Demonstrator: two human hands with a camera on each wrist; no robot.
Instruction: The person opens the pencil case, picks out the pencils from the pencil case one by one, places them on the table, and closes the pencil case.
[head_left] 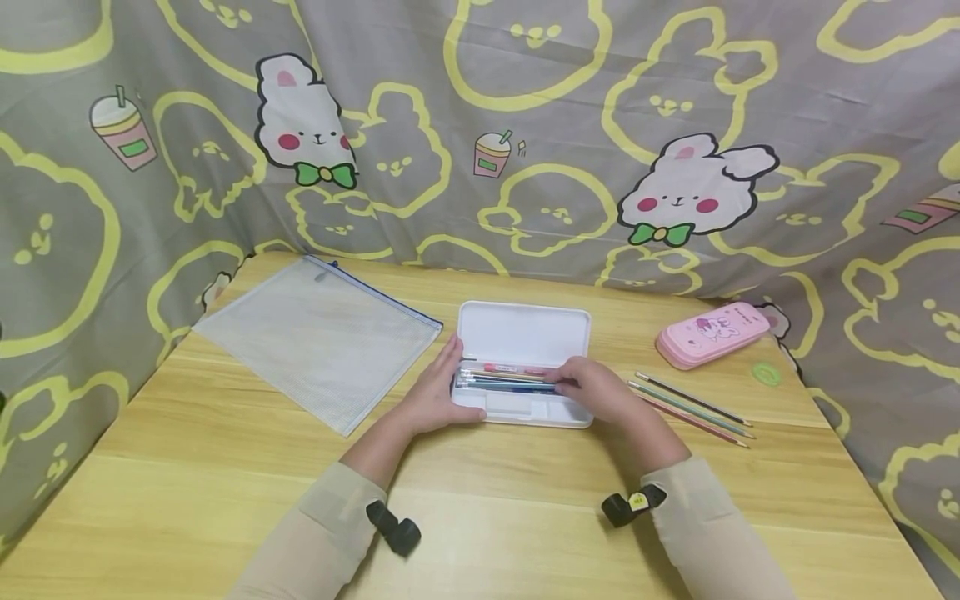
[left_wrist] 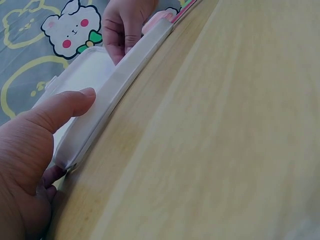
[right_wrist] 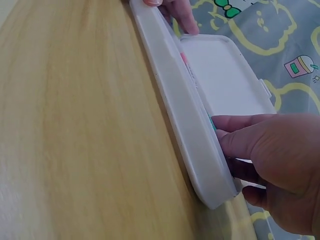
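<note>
A white pencil case [head_left: 523, 332] lies on the table with its lid raised toward the back. Several pencils [head_left: 510, 384] lie lengthwise inside it, and a pale block [head_left: 508, 405] sits in the front compartment. My left hand [head_left: 437, 398] grips the case's left end, thumb on the front rim and fingers around the side. At the other end my right hand [head_left: 598, 390] reaches into the case. In the right wrist view, its thumb and forefinger pinch the end of a teal pencil [right_wrist: 212, 123]; the case wall hides most of that pencil.
A clear mesh zip pouch [head_left: 322, 337] lies flat at the left. On the right are three loose pencils [head_left: 693, 406], a pink pencil case [head_left: 716, 333] and a small green round item [head_left: 766, 373]. A patterned curtain [head_left: 540, 167] hangs along the table's back edge.
</note>
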